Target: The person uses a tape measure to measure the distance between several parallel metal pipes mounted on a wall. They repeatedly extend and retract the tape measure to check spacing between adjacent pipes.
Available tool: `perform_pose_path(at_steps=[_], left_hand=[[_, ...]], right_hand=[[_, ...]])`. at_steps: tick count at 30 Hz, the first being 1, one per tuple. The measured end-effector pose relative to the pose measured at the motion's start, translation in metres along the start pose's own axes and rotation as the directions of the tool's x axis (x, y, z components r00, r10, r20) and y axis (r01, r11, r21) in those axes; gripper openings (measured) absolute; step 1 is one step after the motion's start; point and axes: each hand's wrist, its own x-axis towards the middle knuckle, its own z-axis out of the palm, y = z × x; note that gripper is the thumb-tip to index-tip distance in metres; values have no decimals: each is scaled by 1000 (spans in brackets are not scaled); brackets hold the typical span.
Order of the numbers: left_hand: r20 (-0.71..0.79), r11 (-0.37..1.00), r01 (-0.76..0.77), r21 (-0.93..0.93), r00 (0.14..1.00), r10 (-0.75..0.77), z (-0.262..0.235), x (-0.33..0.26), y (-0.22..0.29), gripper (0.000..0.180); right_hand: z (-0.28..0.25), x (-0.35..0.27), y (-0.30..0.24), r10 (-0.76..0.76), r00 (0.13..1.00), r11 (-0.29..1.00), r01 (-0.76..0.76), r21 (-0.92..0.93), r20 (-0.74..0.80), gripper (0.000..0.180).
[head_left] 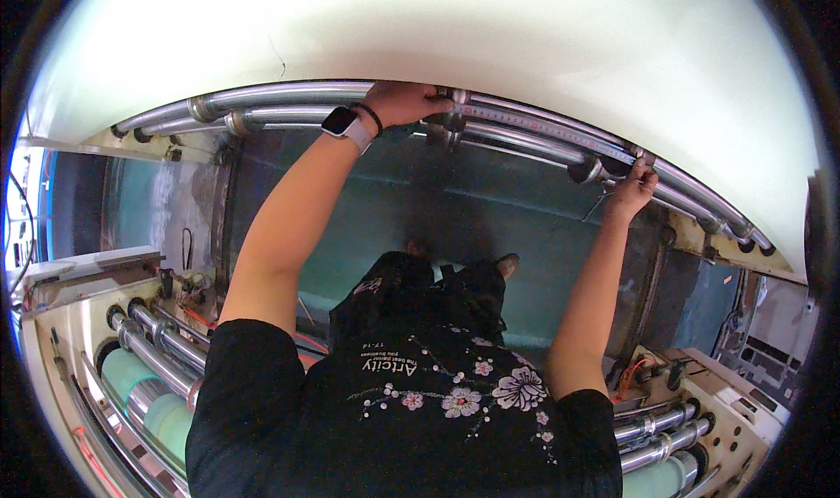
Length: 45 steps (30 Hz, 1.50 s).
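Note:
Across the far side of the machine, a long thin steel ruler point(542, 129) with fine markings lies along the polished shafts point(302, 91). My left hand point(404, 102) reaches over the shafts, its fingertips pressed at the ruler's left end beside a metal collar point(453, 96). Part of its thumb and palm is hidden. At the ruler's right end, my right hand point(633, 192) pinches it between thumb and fingers, close to another collar point(646, 157). Below the ruler, a dark wheel point(584, 169) sits on a lower shaft.
A large pale curved surface point(525, 34) hangs just beyond the shafts. Behind me on the left, green rollers point(131, 375) and steel shafts sit in a cream side frame point(52, 358); similar rollers point(661, 476) lie at lower right. My feet stand on a dark greenish floor point(376, 209).

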Motion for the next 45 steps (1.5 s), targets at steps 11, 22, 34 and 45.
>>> perform_pose_path(at_steps=[11, 22, 34, 45], left_hand=[[42, 999, 19, 33, 999, -21, -9, 1, 7, 45], [112, 993, 103, 49, 988, -108, -15, 3, 15, 48], [-71, 999, 40, 14, 997, -39, -5, 0, 7, 46], [7, 998, 59, 33, 998, -59, -12, -4, 14, 45]], right_hand=[[2, -4, -7, 71, 997, 994, -72, 77, 26, 24], [-2, 0, -3, 25, 999, 998, -27, 61, 31, 25], [6, 2, -6, 7, 1000, 990, -10, 138, 26, 24], [5, -5, -21, 169, 985, 983, -171, 64, 35, 25]])
